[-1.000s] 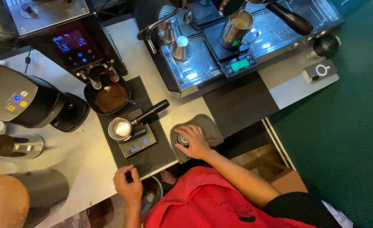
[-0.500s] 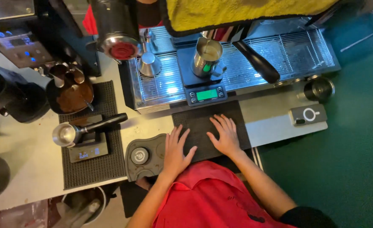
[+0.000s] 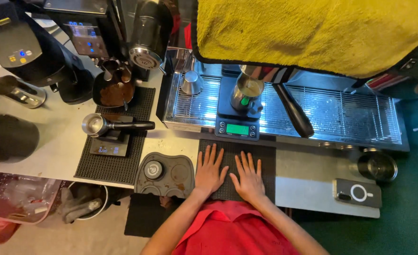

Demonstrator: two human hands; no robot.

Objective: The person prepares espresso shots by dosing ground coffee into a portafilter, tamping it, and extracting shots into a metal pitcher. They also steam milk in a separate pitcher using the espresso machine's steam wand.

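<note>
Both of my hands lie flat, palms down, on a black ribbed mat [image 3: 265,160] at the counter's front edge. My left hand [image 3: 209,171] rests on the mat's left side, right beside a grey tamping station [image 3: 171,182] with a round tamper [image 3: 153,169] in it. My right hand [image 3: 248,176] is on the mat just to the right, fingers spread, holding nothing. Directly beyond my hands a small scale with a green display [image 3: 237,128] carries a steel milk pitcher [image 3: 245,93] on the espresso machine's drip tray [image 3: 341,113].
A portafilter [image 3: 109,124] lies on a small scale on a black mat at left. Behind it are a coffee grinder [image 3: 34,52] and a tray of grounds [image 3: 114,92]. A yellow towel [image 3: 313,33] hangs over the machine. A phone [image 3: 357,192] and a steel cup [image 3: 377,166] are at right.
The view shifted right and toward the espresso machine. My left hand left the low handle and my right hand left the tamping station; both now lie flat on the black mat.
</note>
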